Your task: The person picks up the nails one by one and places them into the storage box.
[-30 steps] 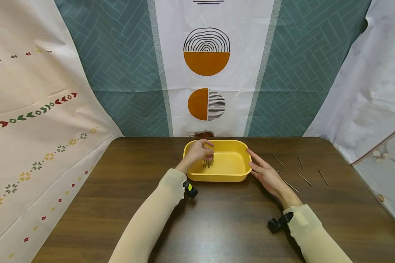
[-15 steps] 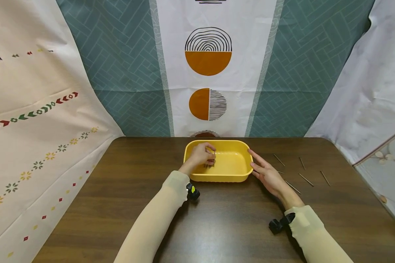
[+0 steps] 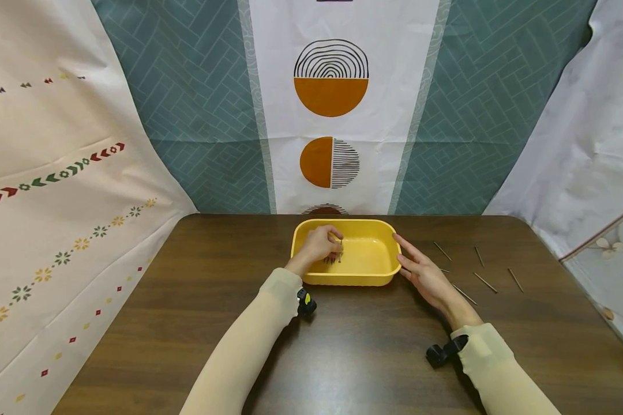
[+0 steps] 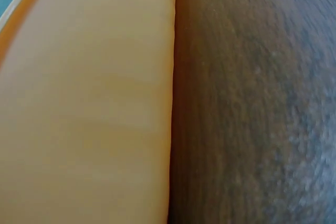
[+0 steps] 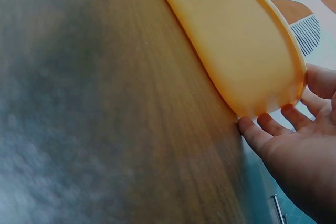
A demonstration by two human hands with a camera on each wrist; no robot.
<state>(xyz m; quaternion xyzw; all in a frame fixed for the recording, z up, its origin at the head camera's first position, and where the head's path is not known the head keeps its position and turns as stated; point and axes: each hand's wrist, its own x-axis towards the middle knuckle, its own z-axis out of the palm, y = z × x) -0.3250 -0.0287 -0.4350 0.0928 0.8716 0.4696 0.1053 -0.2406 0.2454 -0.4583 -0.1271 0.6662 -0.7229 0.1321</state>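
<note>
Nails (image 3: 334, 259), a small bunch, stand pinched in curled left hand (image 3: 319, 245) fingers inside tray (image 3: 374, 280) at 12 o'clock. Right hand (image 3: 423, 272) braces tray wall, fingers straight. Several loose nails (image 3: 484, 282) remain on table (image 3: 187, 300) at 2 o'clock: collection judged incomplete.

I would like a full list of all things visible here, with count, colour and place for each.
tray: one, yellow, on the table at centre back.
nails in tray: a few, dark, under the left hand; count unclear.
loose nails: about six, grey, on the table right of the tray.
table: one, dark brown wood.
cloths: several, teal, white and patterned, hung behind.
left hand: inside the tray, fingers curled at the nails.
right hand: open against the tray's right side.
</note>
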